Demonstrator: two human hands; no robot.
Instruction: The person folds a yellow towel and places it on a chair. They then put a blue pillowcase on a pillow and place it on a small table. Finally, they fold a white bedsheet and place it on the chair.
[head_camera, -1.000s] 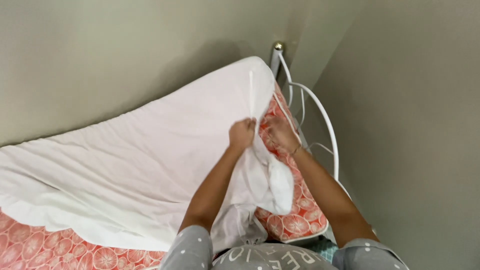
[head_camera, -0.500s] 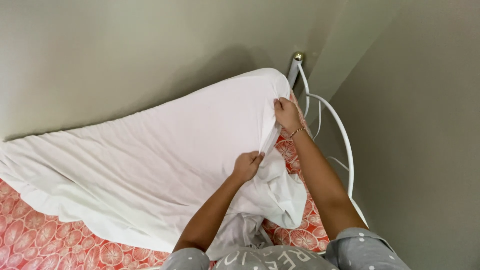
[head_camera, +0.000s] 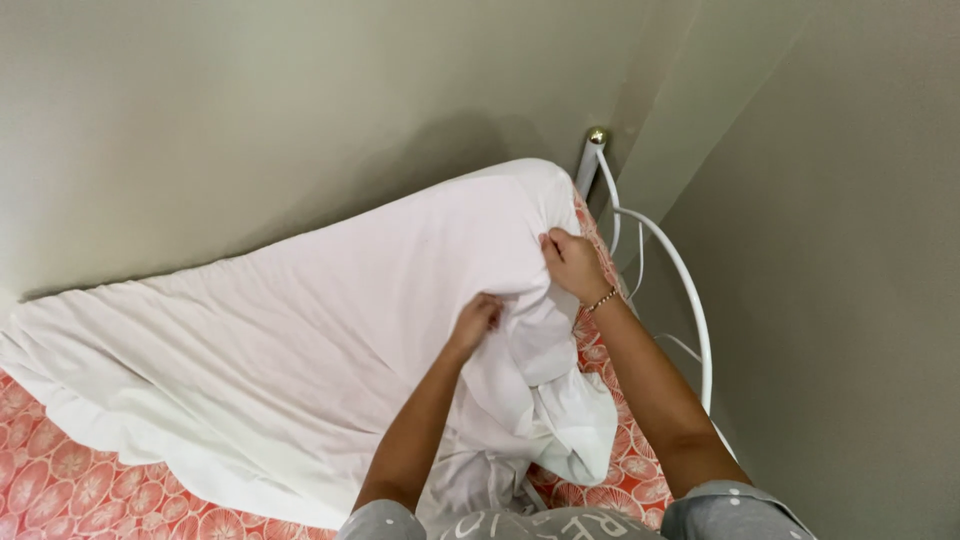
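A white bed sheet (head_camera: 300, 340) lies spread over a mattress (head_camera: 60, 490) with a coral floral pattern. My right hand (head_camera: 570, 262) grips the sheet's edge near the far corner of the mattress, a thin bracelet on its wrist. My left hand (head_camera: 478, 320) pinches a bunched fold of the same sheet slightly nearer to me. Loose sheet hangs in folds between my arms.
A white metal bed frame (head_camera: 690, 320) with a curved rail and a brass-topped post (head_camera: 597, 138) stands at the mattress end. Beige walls close in behind the bed and on the right, forming a corner.
My right hand has pulled the sheet corner further over the mattress's far corner. My left hand has shifted along the bunched fold. The view has tilted, showing more of the bed frame.
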